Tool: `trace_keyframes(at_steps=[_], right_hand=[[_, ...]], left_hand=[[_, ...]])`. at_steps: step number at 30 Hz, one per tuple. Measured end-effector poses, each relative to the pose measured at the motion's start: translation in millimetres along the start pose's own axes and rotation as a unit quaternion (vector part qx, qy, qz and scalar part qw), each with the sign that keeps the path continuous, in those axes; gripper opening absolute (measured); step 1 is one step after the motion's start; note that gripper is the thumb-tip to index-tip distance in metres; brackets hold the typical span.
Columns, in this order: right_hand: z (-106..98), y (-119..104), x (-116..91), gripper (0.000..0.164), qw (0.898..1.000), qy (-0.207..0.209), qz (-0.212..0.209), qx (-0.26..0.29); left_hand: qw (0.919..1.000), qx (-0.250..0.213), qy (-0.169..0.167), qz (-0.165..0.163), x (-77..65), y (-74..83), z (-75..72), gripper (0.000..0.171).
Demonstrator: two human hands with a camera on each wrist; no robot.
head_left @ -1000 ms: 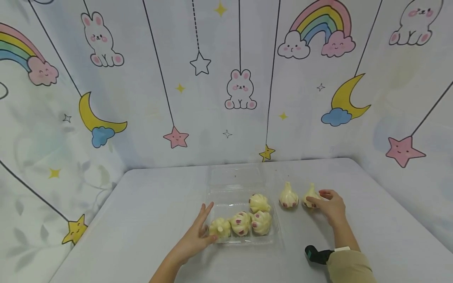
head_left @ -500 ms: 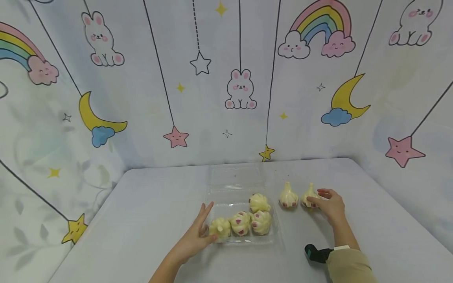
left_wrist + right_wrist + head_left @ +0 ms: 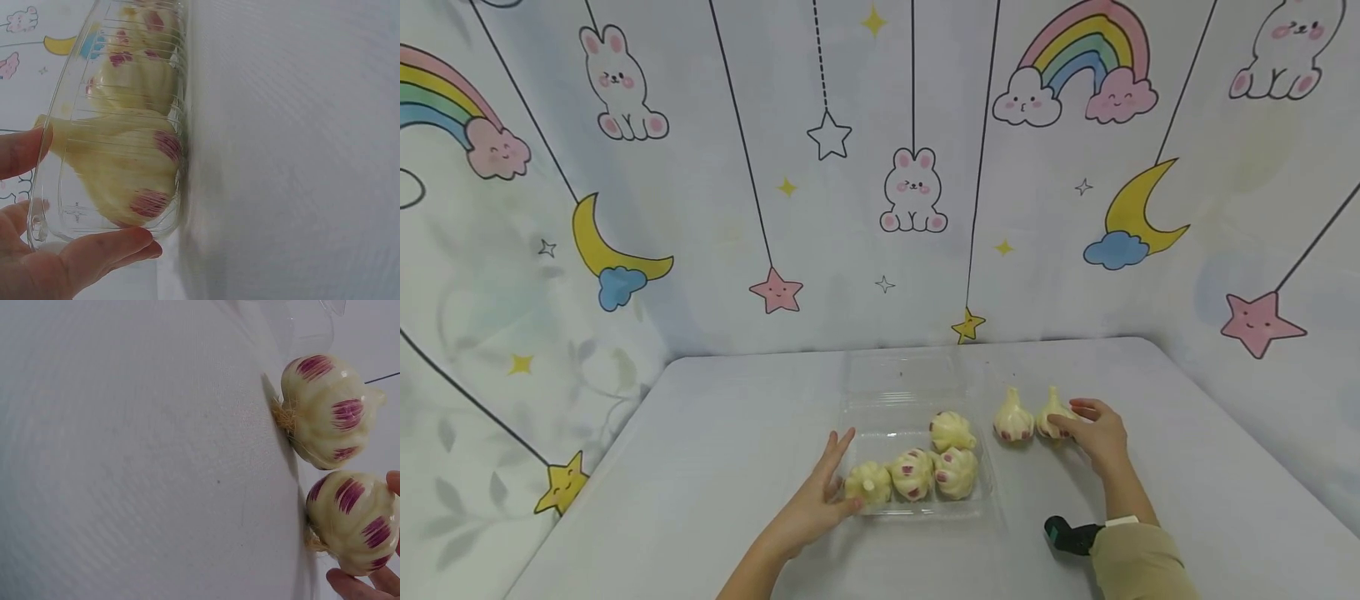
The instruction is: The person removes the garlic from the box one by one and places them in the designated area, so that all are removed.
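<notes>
In the head view a clear plastic box [image 3: 917,510] lies with its lid [image 3: 904,375] folded back on the table. Several garlic bulbs sit inside, among them one at the front left [image 3: 869,483] and one at the back right [image 3: 952,431]. My left hand [image 3: 808,508], fingers spread and fairly straight, touches the box's front left corner. My right hand [image 3: 1099,433] holds a garlic bulb [image 3: 356,519] between thumb and fingers; it stands upright, stem up. Just left of it stands another garlic bulb [image 3: 1013,417]. Purple streaks mark both.
A white cloth covers the table [image 3: 715,467]. Behind it hangs a patterned curtain [image 3: 850,208] with rabbits, stars and rainbows. Near my right sleeve [image 3: 1138,558] is a dark device [image 3: 1070,536] at the wrist.
My right hand and its garlic bulb have shifted a little to the left, narrowing the gap to the other standing bulb. The left hand and the box stay put.
</notes>
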State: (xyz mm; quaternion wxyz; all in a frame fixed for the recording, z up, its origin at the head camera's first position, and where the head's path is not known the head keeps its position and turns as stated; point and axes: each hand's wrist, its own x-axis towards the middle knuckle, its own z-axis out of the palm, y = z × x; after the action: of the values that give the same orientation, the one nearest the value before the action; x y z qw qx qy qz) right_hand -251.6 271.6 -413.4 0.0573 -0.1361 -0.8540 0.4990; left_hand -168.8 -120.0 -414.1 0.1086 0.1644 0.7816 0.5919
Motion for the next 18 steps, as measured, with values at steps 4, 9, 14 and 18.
trace_keyframes(at_steps=[4, 9, 14, 18], right_hand=[[-2.3, 0.1, -1.0, 0.063, 1.000, 0.009, -0.007, -0.012], [-6.8, -1.2, -3.1, 0.063, 1.000, 0.018, -0.009, -0.023], [-11.3, -3.2, -5.7, 0.064, 0.999, 0.025, -0.011, -0.021], [-14.5, -5.9, -9.5, 0.061, 0.999, 0.030, -0.024, -0.016]], left_hand=[[1.0000, -0.001, 0.001, 0.000, -0.2, 0.1, 0.1, 0.090], [1.0000, -0.004, 0.000, 0.003, -0.4, 0.5, -0.1, 0.090], [1.0000, -0.003, -0.001, 0.001, -0.7, 1.1, -0.1, 0.090], [1.0000, -0.001, 0.000, 0.000, -0.6, 1.0, -0.1, 0.090]])
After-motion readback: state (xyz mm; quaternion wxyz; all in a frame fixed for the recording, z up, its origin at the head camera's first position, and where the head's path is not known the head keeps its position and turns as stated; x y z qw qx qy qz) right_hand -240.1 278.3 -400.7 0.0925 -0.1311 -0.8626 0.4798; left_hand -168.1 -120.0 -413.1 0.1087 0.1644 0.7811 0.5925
